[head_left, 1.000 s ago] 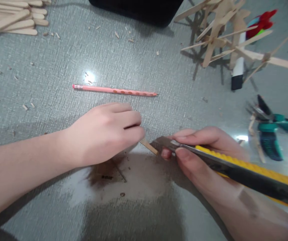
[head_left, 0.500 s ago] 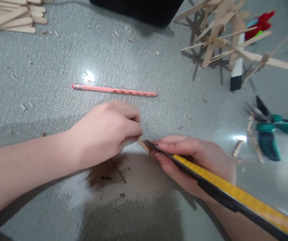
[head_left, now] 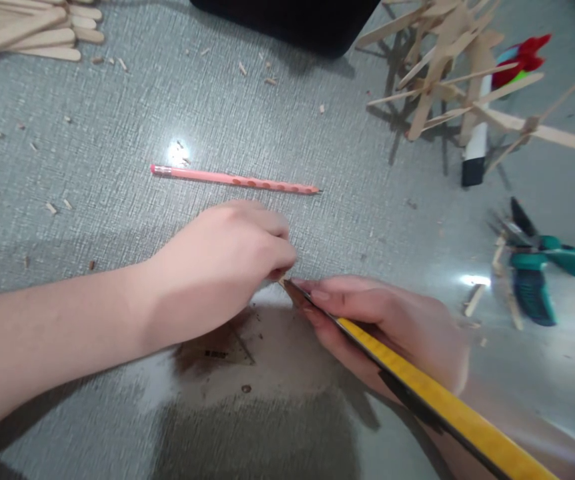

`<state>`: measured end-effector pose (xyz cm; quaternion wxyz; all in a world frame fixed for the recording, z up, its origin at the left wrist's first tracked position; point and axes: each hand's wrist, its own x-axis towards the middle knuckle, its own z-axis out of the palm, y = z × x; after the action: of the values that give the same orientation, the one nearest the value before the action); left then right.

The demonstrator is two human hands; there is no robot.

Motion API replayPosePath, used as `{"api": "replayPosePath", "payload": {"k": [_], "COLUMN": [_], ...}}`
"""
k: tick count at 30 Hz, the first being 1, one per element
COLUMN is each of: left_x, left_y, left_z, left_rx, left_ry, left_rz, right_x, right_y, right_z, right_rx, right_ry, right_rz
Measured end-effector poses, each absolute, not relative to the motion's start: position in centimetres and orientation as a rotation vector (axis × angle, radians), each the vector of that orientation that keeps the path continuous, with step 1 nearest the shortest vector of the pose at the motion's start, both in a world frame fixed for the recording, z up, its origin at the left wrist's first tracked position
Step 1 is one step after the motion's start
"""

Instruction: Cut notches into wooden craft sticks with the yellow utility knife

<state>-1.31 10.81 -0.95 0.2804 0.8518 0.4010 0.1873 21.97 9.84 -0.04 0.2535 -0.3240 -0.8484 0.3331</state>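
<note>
My left hand (head_left: 232, 260) is closed in a pinch at the middle, with a small piece of wooden stick (head_left: 282, 282) just showing beyond its fingertips. My right hand (head_left: 392, 327) is closed around a yellow and black utility knife (head_left: 417, 387), which slants down to the lower right. The knife's blade (head_left: 298, 295) meets the stick, close to the left fingertips. Most of the stick is hidden by the fingers. A pink pencil (head_left: 237, 180) lies just beyond my left hand.
Craft sticks (head_left: 32, 33) are piled at the upper left. A wooden stick construction (head_left: 437, 87) stands at the upper right, with a white marker (head_left: 476, 143) beside it. Teal-handled pliers (head_left: 532, 267) lie at right. A black object (head_left: 292, 20) sits at the back. Wood chips are scattered around.
Both hands stay together at the stick. The knife has tilted slightly, and its blade tip sits closer to the left fingertips. The whole view has shifted a little.
</note>
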Motion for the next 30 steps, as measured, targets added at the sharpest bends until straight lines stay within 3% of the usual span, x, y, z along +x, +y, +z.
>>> {"api": "replayPosePath", "payload": {"k": [19, 30], "left_x": [-1.2, -1.1], "left_y": [10.5, 8.2], "left_z": [-0.8, -0.3], "left_rx": [2.309, 2.47], "left_ry": [1.051, 1.169], "left_rz": [0.499, 0.446], "right_x": [22.5, 23.5], "right_y": [9.4, 9.7], "right_z": [0.8, -0.7], "right_rx": [-0.929, -1.024], "right_ry": [-2.415, -2.165], "right_rz": [0.807, 0.948]}}
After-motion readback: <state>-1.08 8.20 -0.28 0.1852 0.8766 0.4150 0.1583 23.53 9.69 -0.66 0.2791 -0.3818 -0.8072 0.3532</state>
